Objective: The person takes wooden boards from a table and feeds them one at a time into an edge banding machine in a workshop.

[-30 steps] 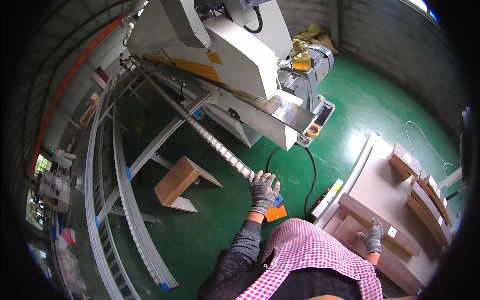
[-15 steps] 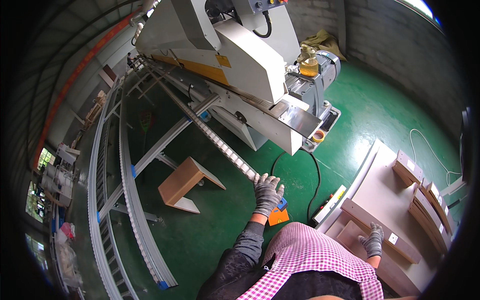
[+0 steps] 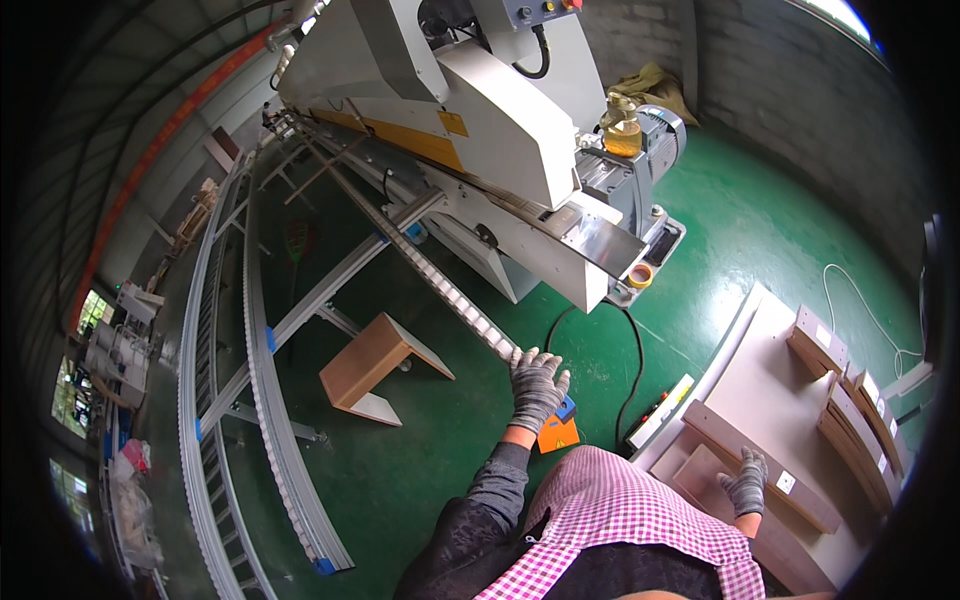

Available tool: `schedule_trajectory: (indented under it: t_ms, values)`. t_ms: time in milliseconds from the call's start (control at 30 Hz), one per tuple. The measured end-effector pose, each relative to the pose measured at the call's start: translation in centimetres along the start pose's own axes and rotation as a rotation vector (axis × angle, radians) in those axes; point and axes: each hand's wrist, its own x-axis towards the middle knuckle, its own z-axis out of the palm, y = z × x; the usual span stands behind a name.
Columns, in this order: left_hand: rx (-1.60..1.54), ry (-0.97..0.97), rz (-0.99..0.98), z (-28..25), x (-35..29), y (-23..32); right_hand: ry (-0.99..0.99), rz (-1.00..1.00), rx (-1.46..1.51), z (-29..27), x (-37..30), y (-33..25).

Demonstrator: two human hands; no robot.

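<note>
Head view: left hand gloved, fingers at near end of roller rail; can't tell if gripping. Rail long, narrow, white rollers in a row, running ahead-left of that hand. Right hand gloved, fingers parted, at brown board: long, smooth, white label just right of hand; contact unclear.

Workshop, large machine, roller conveyors
</note>
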Motion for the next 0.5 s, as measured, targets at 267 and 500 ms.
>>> schedule_trajectory:
  t_ms: [267,500]
  values:
    - [0.008,-0.010,-0.006,-0.03,0.11,0.23,0.005,-0.012,0.007,-0.26,0.38,0.21]
    - [0.003,-0.008,-0.001,0.00,0.10,0.44,-0.018,0.017,-0.011,-0.22,0.65,0.34]
